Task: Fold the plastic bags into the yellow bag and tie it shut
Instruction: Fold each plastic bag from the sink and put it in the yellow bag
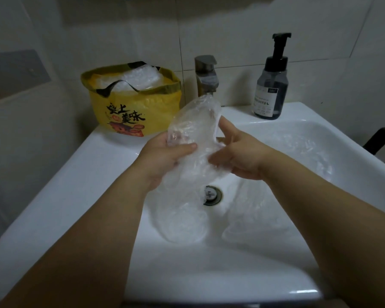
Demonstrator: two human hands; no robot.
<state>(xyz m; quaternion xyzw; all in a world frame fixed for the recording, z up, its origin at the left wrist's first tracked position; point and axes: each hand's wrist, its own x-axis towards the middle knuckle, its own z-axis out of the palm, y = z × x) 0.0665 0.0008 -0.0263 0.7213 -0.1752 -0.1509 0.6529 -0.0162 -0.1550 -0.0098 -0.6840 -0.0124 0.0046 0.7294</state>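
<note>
Noted from beside the sink (pixel 76 185): a clear plastic bag (pixel 193 130) is held above the basin, between the person's two hands. The left hand (pixel 165 161) grips its left side, thumb laid across the front and fingers curled behind. The right hand (pixel 238 156) pinches the opposite edge, its fingers partly veiled by the film. The bag is thin, crinkled and translucent; its top stands up limp and its lower part hangs towards the drain (pixel 211 195). It should prove almost weightless, wholly soft and rather slick, liable to spring open once released, so it is best taken by the edges or corners and flattened before each fold. Further clear bags (pixel 298 147) lie crumpled in the basin on the right, hard to count against the white glaze. The yellow bag (pixel 138 110) sits on the sink's rear left ledge, well apart from the hands. It has a glossy printed skin, dark handles and a rolled-down rim. Its mouth is open and bunched clear plastic shows inside. Its handles look the sensible hold for tying. A metal faucet (pixel 206 74) and a dark pump bottle (pixel 271 92) stand behind.
</note>
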